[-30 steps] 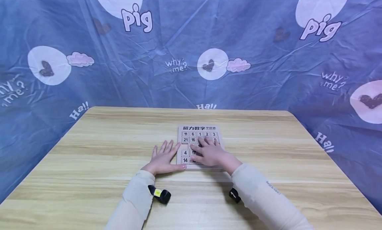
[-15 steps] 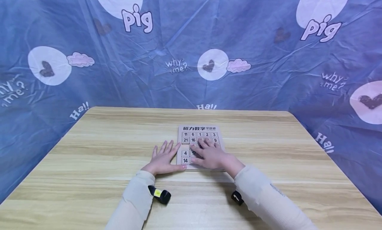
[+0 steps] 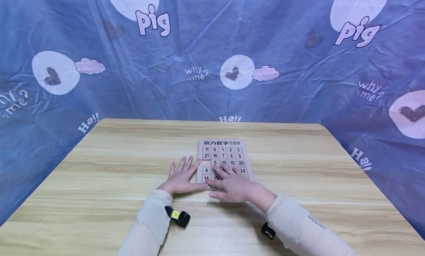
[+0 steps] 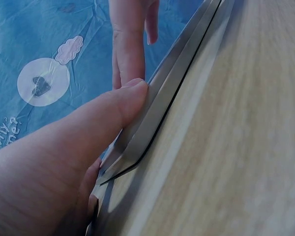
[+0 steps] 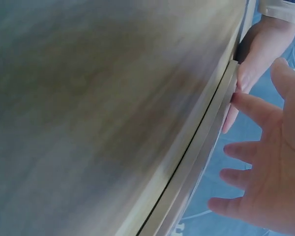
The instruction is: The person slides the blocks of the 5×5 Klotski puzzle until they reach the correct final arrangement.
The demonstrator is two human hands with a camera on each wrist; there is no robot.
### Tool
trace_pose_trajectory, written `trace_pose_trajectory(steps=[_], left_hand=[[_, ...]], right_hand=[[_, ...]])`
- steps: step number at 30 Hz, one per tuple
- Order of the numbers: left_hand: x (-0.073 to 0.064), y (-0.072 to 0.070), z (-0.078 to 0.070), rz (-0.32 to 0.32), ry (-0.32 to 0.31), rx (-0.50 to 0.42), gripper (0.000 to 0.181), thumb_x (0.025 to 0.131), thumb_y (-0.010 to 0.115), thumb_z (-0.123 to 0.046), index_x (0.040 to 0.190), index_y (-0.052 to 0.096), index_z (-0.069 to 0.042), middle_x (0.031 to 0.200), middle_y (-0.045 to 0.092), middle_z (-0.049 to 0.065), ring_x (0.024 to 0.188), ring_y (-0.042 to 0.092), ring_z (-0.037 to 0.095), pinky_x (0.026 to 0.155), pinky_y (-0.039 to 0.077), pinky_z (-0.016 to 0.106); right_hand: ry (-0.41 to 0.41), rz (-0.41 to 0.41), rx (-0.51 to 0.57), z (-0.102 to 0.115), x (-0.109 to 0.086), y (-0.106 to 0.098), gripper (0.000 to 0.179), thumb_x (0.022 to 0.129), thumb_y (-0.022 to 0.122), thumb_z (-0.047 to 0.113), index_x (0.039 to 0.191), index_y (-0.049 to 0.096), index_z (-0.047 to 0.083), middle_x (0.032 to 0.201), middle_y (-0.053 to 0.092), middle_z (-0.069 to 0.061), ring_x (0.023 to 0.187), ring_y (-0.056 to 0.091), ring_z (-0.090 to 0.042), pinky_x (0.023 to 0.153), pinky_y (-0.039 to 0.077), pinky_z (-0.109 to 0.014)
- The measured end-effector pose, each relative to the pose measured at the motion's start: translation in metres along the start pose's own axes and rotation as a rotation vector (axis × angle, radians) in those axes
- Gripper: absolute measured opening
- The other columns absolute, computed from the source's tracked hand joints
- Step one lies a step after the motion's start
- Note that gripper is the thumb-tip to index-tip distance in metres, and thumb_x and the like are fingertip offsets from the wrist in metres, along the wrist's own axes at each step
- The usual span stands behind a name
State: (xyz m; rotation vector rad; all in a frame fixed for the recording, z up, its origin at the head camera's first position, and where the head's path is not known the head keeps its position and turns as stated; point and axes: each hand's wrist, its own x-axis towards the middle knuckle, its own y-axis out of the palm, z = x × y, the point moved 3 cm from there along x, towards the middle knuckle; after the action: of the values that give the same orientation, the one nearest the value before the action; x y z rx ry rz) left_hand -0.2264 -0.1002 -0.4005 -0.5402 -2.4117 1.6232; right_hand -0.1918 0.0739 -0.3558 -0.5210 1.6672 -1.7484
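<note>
The number board (image 3: 245, 156) is lying flat on the wooden table (image 3: 99, 193), between the left hand (image 3: 180, 180), by its left edge, and the right hand (image 3: 234, 186), over its near rows. The numbered tiles (image 3: 231, 156) are being judged out of counting order: 11, 6, 1, 2, 3 are showing along the far row, the gap (image 3: 206, 163) is lying leftmost in the third. Sliding is being assessed as under way, with reordering remaining; several near tiles are being hidden. The left fingers are being held straight and apart, the thumb (image 4: 132, 93) touching the board's edge; nothing is being gripped. The right fingers are being spread, nothing being pinched; their contact is not being settled by these views. Compared with half a second earlier, the right hand is being found drawn back, 5, 15 and 20 being uncovered; the left hand and gap are being found unmoved.
</note>
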Motion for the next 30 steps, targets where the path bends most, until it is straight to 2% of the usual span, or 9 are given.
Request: trace_pose_trajectory(steps=[21, 30], left_hand=[[-0.001, -0.001, -0.001, 0.01, -0.004, 0.008, 0.094, 0.067, 0.042, -0.073, 0.14, 0.013, -0.022, 0.143, 0.004, 0.011, 0.127, -0.006, 0.029, 0.095, -0.01, 0.053], [0.0, -0.001, 0.0, 0.007, -0.009, 0.012, 0.093, 0.067, 0.042, -0.073, 0.139, 0.013, -0.023, 0.143, 0.004, 0.011, 0.127, -0.006, 0.029, 0.095, -0.01, 0.053]], right_hand=[[0.067, -0.002, 0.002, -0.016, 0.02, 0.003, 0.052, 0.085, 0.03, 0.057, 0.132, 0.034, 0.034, 0.141, 0.012, -0.013, 0.125, 0.008, -0.038, 0.094, 0.011, -0.058], [0.07, 0.0, 0.036, -0.02, 0.016, 0.0, 0.054, 0.085, 0.031, 0.057, 0.132, 0.035, 0.03, 0.141, 0.014, -0.013, 0.125, 0.008, -0.038, 0.094, 0.012, -0.058]])
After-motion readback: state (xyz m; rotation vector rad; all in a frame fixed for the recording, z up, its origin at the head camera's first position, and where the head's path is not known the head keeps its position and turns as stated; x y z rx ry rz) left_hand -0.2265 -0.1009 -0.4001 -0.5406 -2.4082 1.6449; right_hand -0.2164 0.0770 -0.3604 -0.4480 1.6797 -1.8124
